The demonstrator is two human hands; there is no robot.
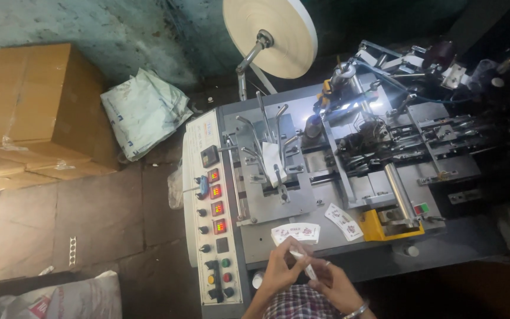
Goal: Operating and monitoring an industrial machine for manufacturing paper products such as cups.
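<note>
— Fanning out above the grey metal machine bed (pixel 278 239), a small spread of white playing cards with red and black print (pixel 296 232) is held up by the left hand (pixel 280 270); the fingers are closed in a pinch on the lower edge of the fan.

— And the right hand (pixel 333 284)?

— It is seen just below and to the right, with a silver bangle (pixel 356 309) at the wrist. Its fingers are curled toward a thin white strip or card edge (pixel 306 264) that runs between the two hands; whether that strip is truly gripped cannot be told.

— What else is laid out nearby?

— A second short row of the same printed cards (pixel 343 221) is left lying on the bed, just beside a yellow metal bracket (pixel 379 227). A white control panel with red digital readouts and coloured buttons (pixel 215 207) is set along the left side of the machine, and a large cream paper roll (pixel 270 35) is mounted at the back.

— What could go wrong?

— The fan is judged to be loosely held, so cards could be dropped onto the bed or slid toward the steel roller (pixel 399 192). The control buttons are also close to the left forearm, and one could be knocked by an elbow.
</note>
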